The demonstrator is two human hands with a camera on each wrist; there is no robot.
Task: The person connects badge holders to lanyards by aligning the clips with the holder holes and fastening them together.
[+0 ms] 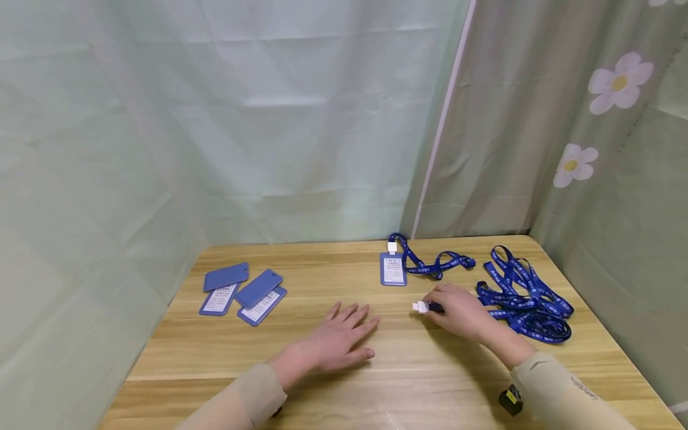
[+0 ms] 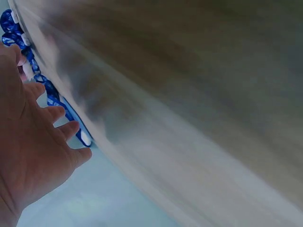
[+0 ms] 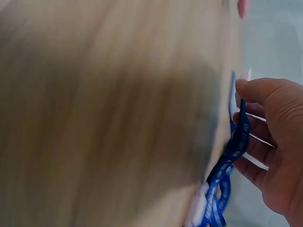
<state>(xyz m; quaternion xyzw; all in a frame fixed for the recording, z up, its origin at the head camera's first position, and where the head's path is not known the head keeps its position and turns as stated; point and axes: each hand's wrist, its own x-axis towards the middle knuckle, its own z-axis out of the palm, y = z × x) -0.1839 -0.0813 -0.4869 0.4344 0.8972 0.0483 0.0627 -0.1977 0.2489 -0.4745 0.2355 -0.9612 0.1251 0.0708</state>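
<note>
My right hand (image 1: 457, 310) pinches the end of a blue lanyard (image 3: 240, 135) near its white plastic clip (image 1: 421, 307), which points left past the thumb. In the right wrist view the strap trails down below the fingers. My left hand (image 1: 341, 339) holds nothing, its fingers spread palm-down low over the middle of the table. Beyond the hands lies a blue card holder (image 1: 393, 276) with a white printed card, joined by a white clip to its own blue lanyard (image 1: 424, 269). Several loose blue card holders (image 1: 259, 289) overlap in two pairs at the left.
A pile of blue lanyards (image 1: 529, 298) lies tangled on the right of the wooden table (image 1: 177, 358), just beyond the right forearm. Pale curtains (image 1: 301, 119) hang behind and at both sides. A small black device (image 1: 510, 401) is at the right sleeve.
</note>
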